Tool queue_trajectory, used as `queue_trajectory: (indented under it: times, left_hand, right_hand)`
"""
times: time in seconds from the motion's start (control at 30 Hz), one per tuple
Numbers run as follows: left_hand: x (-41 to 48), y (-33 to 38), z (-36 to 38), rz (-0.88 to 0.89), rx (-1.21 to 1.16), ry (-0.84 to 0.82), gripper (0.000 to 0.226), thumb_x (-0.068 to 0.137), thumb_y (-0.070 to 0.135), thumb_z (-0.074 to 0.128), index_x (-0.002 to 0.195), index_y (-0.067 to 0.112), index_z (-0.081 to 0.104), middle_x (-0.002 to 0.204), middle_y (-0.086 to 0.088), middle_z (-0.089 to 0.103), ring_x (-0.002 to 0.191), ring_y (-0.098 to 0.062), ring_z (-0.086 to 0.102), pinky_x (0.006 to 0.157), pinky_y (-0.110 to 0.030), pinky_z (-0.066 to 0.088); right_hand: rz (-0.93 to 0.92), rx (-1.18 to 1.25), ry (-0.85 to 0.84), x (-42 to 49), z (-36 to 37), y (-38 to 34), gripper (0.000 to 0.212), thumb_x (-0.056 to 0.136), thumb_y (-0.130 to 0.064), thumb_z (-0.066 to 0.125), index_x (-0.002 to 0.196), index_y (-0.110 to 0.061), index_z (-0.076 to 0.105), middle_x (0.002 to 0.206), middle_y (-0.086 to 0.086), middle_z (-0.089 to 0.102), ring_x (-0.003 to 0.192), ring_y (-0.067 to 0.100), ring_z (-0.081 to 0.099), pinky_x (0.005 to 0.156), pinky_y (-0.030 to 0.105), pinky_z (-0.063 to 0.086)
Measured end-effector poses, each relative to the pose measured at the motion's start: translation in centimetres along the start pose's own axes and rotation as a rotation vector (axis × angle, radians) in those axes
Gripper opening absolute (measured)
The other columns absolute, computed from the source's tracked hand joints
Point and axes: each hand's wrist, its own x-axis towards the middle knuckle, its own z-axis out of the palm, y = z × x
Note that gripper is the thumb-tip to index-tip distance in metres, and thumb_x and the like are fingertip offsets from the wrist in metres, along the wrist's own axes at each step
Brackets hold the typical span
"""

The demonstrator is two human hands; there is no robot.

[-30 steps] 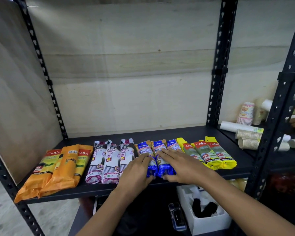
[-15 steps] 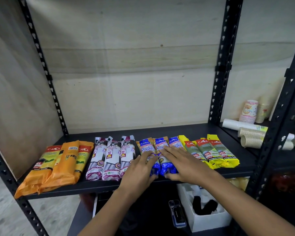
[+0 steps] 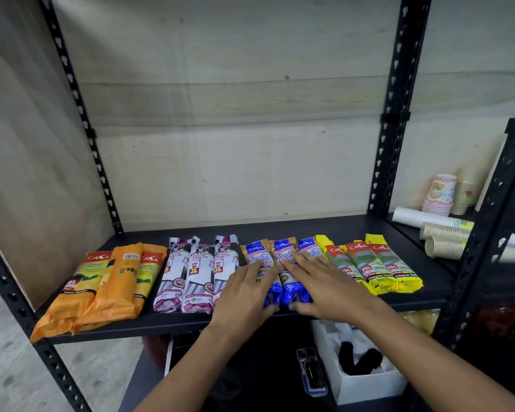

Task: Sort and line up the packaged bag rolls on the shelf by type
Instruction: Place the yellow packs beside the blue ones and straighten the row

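- Three blue plastic-wrapped bag rolls (image 3: 283, 270) are lined mid-shelf, between white and yellow packs
- Left hand (image 3: 246, 292) and right hand (image 3: 321, 285) are laid flat, fingers spread, nothing gripped
- Light, slippery film is judged; sides are best squeezed

Odds and ends around my shelf
Off to my right, on the neighbouring shelf, a stack of patterned paper cups (image 3: 440, 193) stands upright with a plainer stack of cups (image 3: 463, 195) just beside it, while sleeves of beige cups (image 3: 445, 239) and a white roll (image 3: 414, 217) lie on their sides nearer me; below my right wrist a white box (image 3: 360, 373) holds something black (image 3: 357, 359), with a small dark device (image 3: 311, 371) just left of it; bare plywood panels (image 3: 235, 144) face me beyond my fingers
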Motion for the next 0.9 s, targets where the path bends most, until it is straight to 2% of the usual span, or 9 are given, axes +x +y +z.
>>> queue_trajectory:
  times: [0.07, 0.23, 0.37, 0.53, 0.6, 0.77, 0.9]
  left_hand:
    - [0.2, -0.2, 0.2, 0.000, 0.023, 0.001, 0.080, 0.082, 0.054, 0.067, 0.150, 0.032, 0.031, 0.149, -0.005, 0.041, 0.137, -0.028, 0.037, 0.109, -0.042, 0.039]
    - [0.5, -0.3, -0.2, 0.004, -0.028, -0.043, 0.084, 0.082, 0.051, 0.070, 0.152, 0.030, 0.029, 0.157, -0.004, 0.031, 0.140, -0.025, 0.034, 0.109, -0.038, 0.036]
    - [0.5, 0.0, -0.6, 0.015, -0.035, -0.032, 0.082, 0.085, 0.049, 0.068, 0.152, 0.029, 0.027, 0.157, -0.003, 0.030, 0.139, -0.024, 0.035, 0.108, -0.036, 0.036]
    - [-0.1, -0.3, -0.7, 0.003, -0.040, -0.048, 0.092, 0.083, 0.059, 0.063, 0.154, 0.039, 0.009, 0.163, -0.003, 0.013, 0.142, -0.026, 0.030, 0.111, -0.041, 0.034]
    - [-0.6, -0.8, -0.9, 0.007, -0.052, -0.048, 0.096, 0.079, 0.064, 0.063, 0.153, 0.042, 0.006, 0.162, -0.001, 0.016, 0.143, -0.025, 0.027, 0.113, -0.041, 0.030]
    - [-2.3, -3.1, -2.2, 0.013, -0.048, -0.053, 0.097, 0.075, 0.071, 0.063, 0.153, 0.040, 0.015, 0.159, 0.001, 0.020, 0.145, -0.022, 0.023, 0.119, -0.041, 0.022]
    - [-3.8, -5.7, -3.9, -0.052, -0.028, -0.129, 0.105, 0.072, 0.082, 0.054, 0.154, 0.043, 0.002, 0.163, 0.000, 0.010, 0.149, -0.023, 0.011, 0.122, -0.042, 0.007]
  right_hand:
    - [-0.003, -0.004, 0.000, -0.1, 0.1, 0.0, 0.088, 0.090, -0.067, 0.043, 0.157, -0.026, 0.003, 0.166, 0.001, -0.003, 0.152, 0.017, -0.008, 0.122, 0.039, 0.000]
    - [-0.007, -0.018, 0.004, 0.0, 0.2, 0.0, 0.088, 0.090, -0.067, 0.042, 0.157, -0.028, -0.001, 0.166, 0.001, -0.001, 0.152, 0.016, -0.007, 0.123, 0.041, 0.003]
    - [-0.001, -0.005, -0.014, 0.0, 0.1, 0.0, 0.089, 0.089, -0.068, 0.043, 0.156, -0.032, -0.003, 0.166, -0.001, -0.004, 0.151, 0.016, -0.008, 0.123, 0.042, 0.004]
    - [0.015, 0.013, -0.026, -0.2, 0.2, -0.2, 0.097, 0.083, -0.076, 0.043, 0.155, -0.035, -0.006, 0.165, -0.004, -0.010, 0.150, 0.013, -0.013, 0.123, 0.044, 0.002]
    - [0.021, 0.014, -0.018, -0.3, 0.1, -0.5, 0.099, 0.081, -0.080, 0.042, 0.154, -0.037, -0.008, 0.165, -0.005, -0.010, 0.150, 0.011, -0.016, 0.123, 0.044, 0.002]
    - [0.014, -0.004, 0.029, -0.3, -0.8, -2.0, 0.106, 0.075, -0.085, 0.044, 0.155, -0.038, -0.008, 0.166, -0.004, -0.008, 0.150, 0.014, -0.017, 0.122, 0.046, -0.001]
    - [-0.058, -0.009, 0.044, -0.2, -2.7, -4.4, 0.114, 0.069, -0.089, 0.046, 0.155, -0.037, -0.008, 0.161, -0.007, -0.020, 0.147, 0.013, -0.023, 0.118, 0.041, -0.011]
